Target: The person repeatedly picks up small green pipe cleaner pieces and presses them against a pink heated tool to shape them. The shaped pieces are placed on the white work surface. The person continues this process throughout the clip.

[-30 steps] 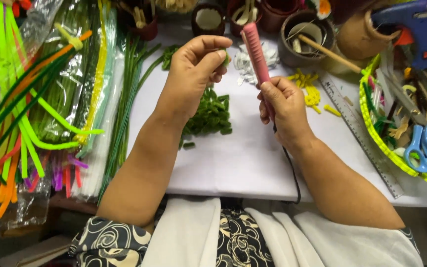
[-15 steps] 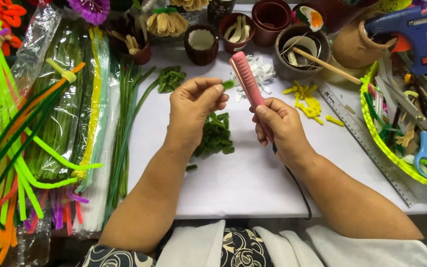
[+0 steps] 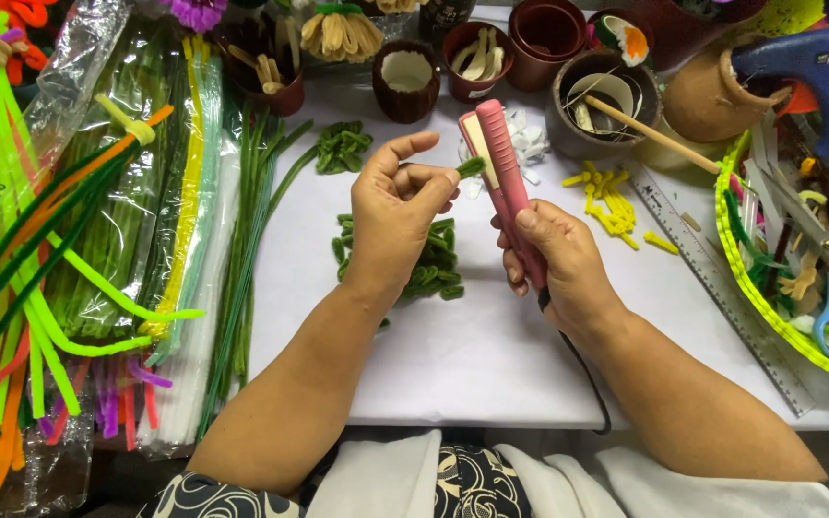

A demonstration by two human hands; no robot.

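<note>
Your left hand is raised over the white worktop, thumb and forefinger pinched on a short green pipe-cleaner piece, the other fingers curled loosely. The tip of that piece sits right at the plates of the pink flat iron, whether between them or just touching I cannot tell. Your right hand is wrapped tight around the iron's lower handle, thumb pressed on its front, holding it upright and leaning slightly left; its dark cord runs down past your wrist.

Just beneath and between your hands lies a pile of bent green pieces, with a smaller green bundle farther up. To the right of the iron are yellow pieces and a metal ruler. Long green pipe cleaners lie well to your left.
</note>
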